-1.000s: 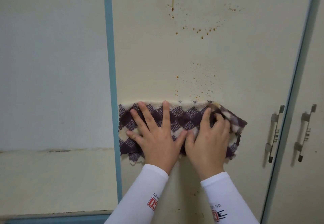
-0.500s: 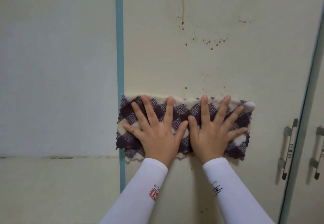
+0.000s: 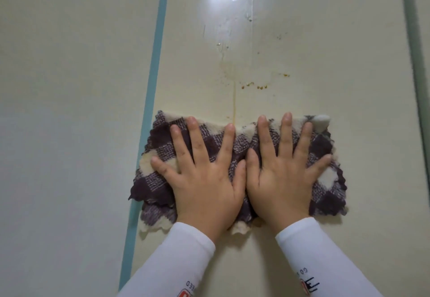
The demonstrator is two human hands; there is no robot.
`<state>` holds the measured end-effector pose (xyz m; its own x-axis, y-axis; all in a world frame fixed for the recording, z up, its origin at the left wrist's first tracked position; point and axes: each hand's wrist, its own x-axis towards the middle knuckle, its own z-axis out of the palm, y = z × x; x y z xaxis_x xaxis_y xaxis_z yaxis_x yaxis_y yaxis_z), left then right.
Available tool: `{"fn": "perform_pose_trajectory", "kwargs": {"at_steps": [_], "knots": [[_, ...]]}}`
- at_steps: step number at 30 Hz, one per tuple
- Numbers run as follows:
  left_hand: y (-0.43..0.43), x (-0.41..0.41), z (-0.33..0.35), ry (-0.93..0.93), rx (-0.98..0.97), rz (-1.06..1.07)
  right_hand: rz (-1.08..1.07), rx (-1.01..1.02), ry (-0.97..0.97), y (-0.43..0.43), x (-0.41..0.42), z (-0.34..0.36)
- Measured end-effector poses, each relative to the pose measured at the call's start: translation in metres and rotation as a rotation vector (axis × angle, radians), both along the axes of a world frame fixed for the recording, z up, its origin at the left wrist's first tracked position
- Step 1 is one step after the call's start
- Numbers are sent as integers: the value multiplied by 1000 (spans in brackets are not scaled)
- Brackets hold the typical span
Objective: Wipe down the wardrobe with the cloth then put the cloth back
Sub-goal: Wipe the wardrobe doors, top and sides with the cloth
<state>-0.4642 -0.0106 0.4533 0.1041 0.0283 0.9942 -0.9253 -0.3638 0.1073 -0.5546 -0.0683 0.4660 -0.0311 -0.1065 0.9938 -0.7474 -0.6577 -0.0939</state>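
A purple and cream checked cloth (image 3: 325,175) lies spread flat against the cream wardrobe door (image 3: 349,64). My left hand (image 3: 204,180) presses its left half with straight, spread fingers. My right hand (image 3: 281,175) presses the right half the same way, thumbs side by side. Just above the cloth a thin brown drip line (image 3: 234,101) runs down the door, with small brown specks (image 3: 253,86) to its right. Higher up the door shows a wet, glossy streak (image 3: 228,6).
A teal vertical strip (image 3: 153,64) marks the door's left edge, with a pale wall (image 3: 69,110) beyond it. A dark seam (image 3: 416,64) at the far right separates this door from its neighbour.
Both hands slid the cloth upward over the lower specks and drip. My right hand went from bunching the cloth to lying flat. The view tilted up, and the door handles left the frame.
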Motion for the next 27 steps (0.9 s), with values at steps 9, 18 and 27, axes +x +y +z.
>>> {"fn": "perform_pose_trajectory", "kwargs": {"at_steps": [9, 18, 27], "knots": [[2, 4, 121, -43, 13, 64, -40, 16, 153, 7, -4, 124], [10, 9, 212, -19, 51, 79, -10, -25, 124, 8, 3, 215], [23, 20, 298, 48, 47, 83, 39, -62, 162, 17, 7, 304]]}}
